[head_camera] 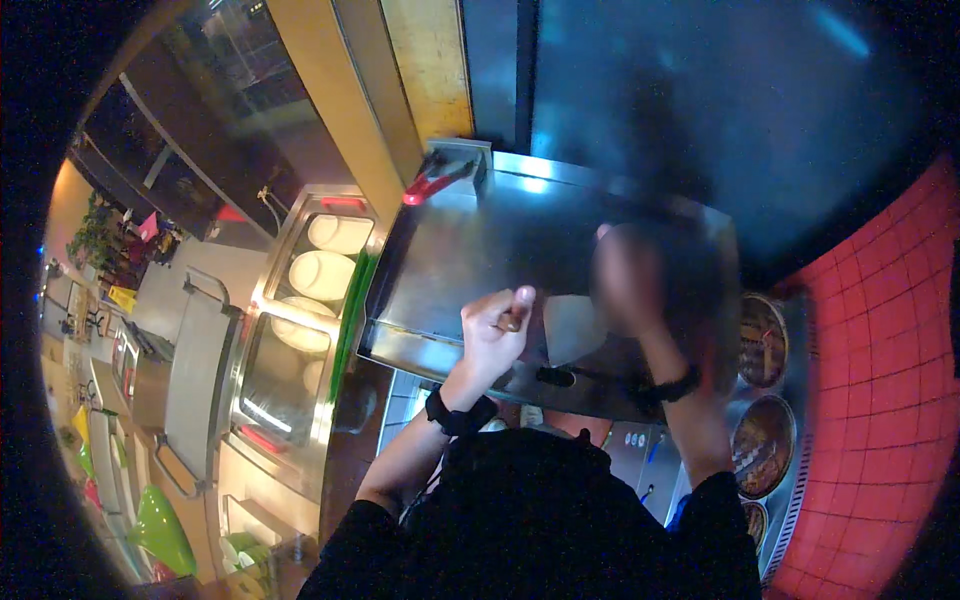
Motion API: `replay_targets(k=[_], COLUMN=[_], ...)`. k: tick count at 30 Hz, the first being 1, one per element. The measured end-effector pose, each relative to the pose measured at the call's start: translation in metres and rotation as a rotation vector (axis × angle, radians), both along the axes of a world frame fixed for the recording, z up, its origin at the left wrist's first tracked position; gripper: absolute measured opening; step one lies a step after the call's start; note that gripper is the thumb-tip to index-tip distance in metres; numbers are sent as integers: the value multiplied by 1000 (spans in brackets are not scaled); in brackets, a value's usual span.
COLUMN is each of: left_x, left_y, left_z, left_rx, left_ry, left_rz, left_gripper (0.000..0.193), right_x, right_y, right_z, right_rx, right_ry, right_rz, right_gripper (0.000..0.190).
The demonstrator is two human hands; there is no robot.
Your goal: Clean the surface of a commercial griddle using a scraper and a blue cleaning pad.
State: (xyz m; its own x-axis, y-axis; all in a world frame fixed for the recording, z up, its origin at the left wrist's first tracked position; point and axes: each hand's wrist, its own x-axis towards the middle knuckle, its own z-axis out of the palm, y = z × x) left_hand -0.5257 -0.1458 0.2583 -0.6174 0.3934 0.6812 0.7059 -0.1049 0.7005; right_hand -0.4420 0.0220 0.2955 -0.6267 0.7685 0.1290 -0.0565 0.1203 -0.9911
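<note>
My left hand (495,322) is above the front part of a steel flat-top griddle (420,277), its fingers curled and the thumb pointing up. Whether something small sits in its curl cannot be made out. Farther to the right my right hand (628,281) is blurred by motion over the same griddle, and its fingers are not clear. Between my two hands, a pale four-sided patch (574,330) shows at the griddle's front; whether it is a sheet or a reflection I cannot tell. Dark bands circle both wrists.
Red-handled tongs (431,187) rest at a steel holder on the griddle's back left corner. Left of a green strip (352,322) stands a lit glass-topped case (300,390) with pale round items inside. Woven round steamers (763,446) line the right, beside a red tiled wall (870,375).
</note>
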Motion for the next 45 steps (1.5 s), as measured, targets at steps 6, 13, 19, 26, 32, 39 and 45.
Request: replay_targets(k=[6,13,19,26,32,39,45], left_x=[4,-22,-32,-46,-48,-53,-54], left_y=[-5,0,-19,-27,-28,-42,-63], left_z=[-4,15,13,11,7,9,14], left_rx=[-80,125,350,323,367,402,408], left_ry=[-324,-905,-1020,-962,-956,-919,-854], left_rz=[26,69,155,228,229,370,467], left_gripper=[43,47,45,47,44,42,45], right_x=[-9,3,73,79,-41,-128,-116], right_y=[-22,-24,44,83,90,128,163], right_z=[32,4,-15,-56,-57,-62,-63], right_rx=[-222,-190,389,192,464,428,304], right_ry=[155,-35,-104,-239,-228,-98,-22], right_rz=[-64,-318,-500,-494,-583,-758,-873], right_gripper=[42,43,41,43,54,51,54])
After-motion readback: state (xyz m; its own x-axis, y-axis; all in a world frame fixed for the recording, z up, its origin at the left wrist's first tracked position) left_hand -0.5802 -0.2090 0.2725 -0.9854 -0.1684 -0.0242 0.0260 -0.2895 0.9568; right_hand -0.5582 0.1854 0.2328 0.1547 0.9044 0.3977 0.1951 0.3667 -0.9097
